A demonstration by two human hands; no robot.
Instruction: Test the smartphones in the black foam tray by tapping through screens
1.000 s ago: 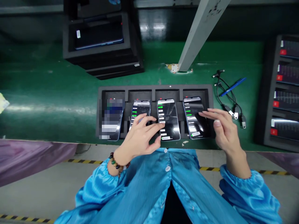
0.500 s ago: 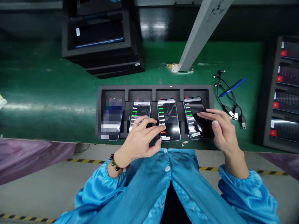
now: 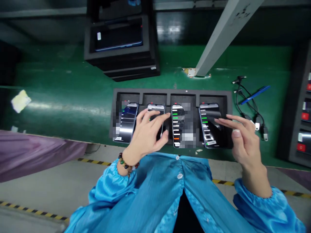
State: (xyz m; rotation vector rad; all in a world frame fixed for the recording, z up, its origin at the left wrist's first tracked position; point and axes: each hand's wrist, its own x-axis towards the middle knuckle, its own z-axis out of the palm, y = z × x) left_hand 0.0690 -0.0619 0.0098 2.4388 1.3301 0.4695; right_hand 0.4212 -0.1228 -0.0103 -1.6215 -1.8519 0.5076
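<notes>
Several smartphones lie face up with lit screens in a black foam tray. My left hand, fingers spread, hovers over the second phone from the left and hides part of it. Its index fingertip is close to the left edge of the third phone, which shows a text list with green and orange lines. My right hand has its fingers stretched out over the rightmost phone; I cannot tell whether they touch the glass. Tilted in its slot is the leftmost phone.
Behind the tray rises a stack of black foam trays holding phones. A grey post slants up from the green bench. To the right lie black cables, a blue pen and another tray stack. Yellowish paper lies left.
My left hand has drawn back from the third phone's screen toward the second phone. My right hand stays over the rightmost phone. The camera view has shifted a little left.
</notes>
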